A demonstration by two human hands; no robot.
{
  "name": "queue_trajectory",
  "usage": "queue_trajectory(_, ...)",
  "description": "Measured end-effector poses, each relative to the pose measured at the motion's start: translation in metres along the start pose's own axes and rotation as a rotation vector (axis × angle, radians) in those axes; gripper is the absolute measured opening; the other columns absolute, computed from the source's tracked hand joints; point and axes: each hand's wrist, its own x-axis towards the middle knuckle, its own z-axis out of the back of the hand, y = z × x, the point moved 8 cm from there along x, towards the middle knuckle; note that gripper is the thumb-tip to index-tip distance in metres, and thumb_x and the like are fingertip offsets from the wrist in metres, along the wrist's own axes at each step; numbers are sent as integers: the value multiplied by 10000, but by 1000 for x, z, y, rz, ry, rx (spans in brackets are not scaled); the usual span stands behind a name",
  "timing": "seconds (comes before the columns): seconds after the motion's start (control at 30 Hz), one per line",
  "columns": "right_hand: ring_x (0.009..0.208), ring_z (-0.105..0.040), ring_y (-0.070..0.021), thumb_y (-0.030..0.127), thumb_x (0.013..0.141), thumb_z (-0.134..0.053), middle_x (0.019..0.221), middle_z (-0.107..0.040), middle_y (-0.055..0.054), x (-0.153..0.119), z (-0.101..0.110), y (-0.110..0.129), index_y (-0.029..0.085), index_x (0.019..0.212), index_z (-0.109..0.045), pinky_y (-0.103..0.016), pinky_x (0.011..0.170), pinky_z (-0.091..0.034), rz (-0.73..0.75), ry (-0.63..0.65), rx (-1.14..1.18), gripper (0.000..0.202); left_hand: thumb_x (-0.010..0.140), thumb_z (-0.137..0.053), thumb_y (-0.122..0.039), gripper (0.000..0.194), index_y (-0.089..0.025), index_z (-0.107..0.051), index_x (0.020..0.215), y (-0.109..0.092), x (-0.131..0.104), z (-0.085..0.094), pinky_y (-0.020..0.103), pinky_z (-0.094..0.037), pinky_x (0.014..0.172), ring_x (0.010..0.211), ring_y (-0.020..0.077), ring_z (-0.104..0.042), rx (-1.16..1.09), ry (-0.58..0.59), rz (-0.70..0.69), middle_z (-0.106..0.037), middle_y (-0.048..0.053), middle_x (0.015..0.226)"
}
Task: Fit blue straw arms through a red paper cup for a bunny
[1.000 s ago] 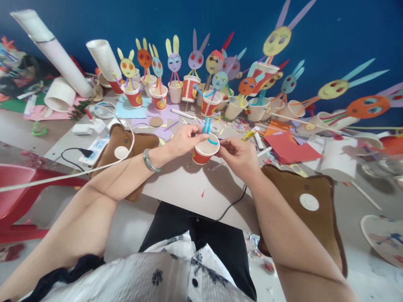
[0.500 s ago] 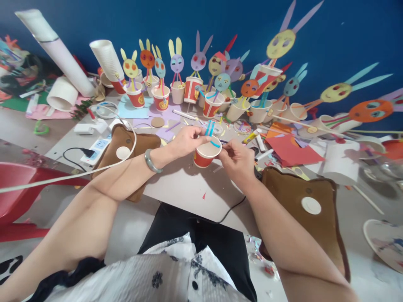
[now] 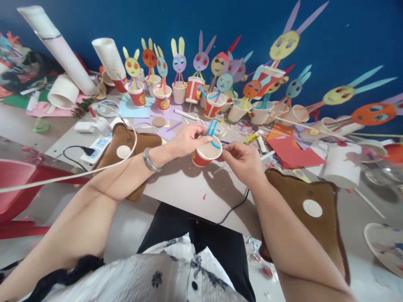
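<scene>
A red and white paper cup (image 3: pixel 201 159) stands tilted near the table's front edge, its mouth toward me. Blue strips (image 3: pixel 212 128) rise from its rim, and another blue piece lies against the inner wall. My left hand (image 3: pixel 190 140) pinches the cup's far left rim beside the strips. On the right side of the cup, my right hand (image 3: pixel 242 159) has its thumb and fingers pressed together at the outer wall; what lies between those fingertips is too small to make out.
Behind stand several paper cups with rabbit-faced figures (image 3: pixel 179 63). Brown cushions (image 3: pixel 302 226) lie at both sides. Red paper (image 3: pixel 292 151), a yellow marker (image 3: pixel 252 138), a power strip (image 3: pixel 99 147) and a stack of white cups (image 3: pixel 107 58) are around. A white cord crosses my left forearm.
The cup has tipped slightly to the left. My right hand has shifted a little to the right, with its fingertips still near the cup's side. My left hand keeps its pinch.
</scene>
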Motion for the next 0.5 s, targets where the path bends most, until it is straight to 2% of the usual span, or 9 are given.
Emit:
queue_trajectory(0.13,627,-666,-183,418,820,-725,676,-717,-31,-9,4,15,220,707,-665,-314,623,-548,115,-117,-164,235,894,-635,-405,297,-179,-562,717,-6,-2,-1,292,-430,668,703,141,-516,16,61,37,-586,8,726)
queue_trajectory(0.23,671,-687,-195,403,860,-680,728,-740,-36,-14,3,23,235,735,-694,-330,684,-567,187,-157,-255,210,896,-636,-440,334,-172,-558,712,-7,-2,0,285,-420,656,690,133,-510,28,67,50,-576,3,715)
queue_trajectory(0.37,656,-689,-202,466,833,-712,716,-747,-39,-8,6,15,226,737,-707,-331,654,-564,132,-154,-180,258,885,-667,-437,310,-154,-622,767,-1,-2,-1,275,-448,669,707,126,-545,-67,35,76,-619,8,751)
queue_trajectory(0.5,658,-686,-203,515,794,-749,719,-751,-43,-3,12,9,225,724,-719,-328,621,-545,102,-181,-112,300,864,-714,-490,360,-136,-713,933,-4,-1,-5,296,-530,805,861,160,-660,-277,109,41,-724,52,939)
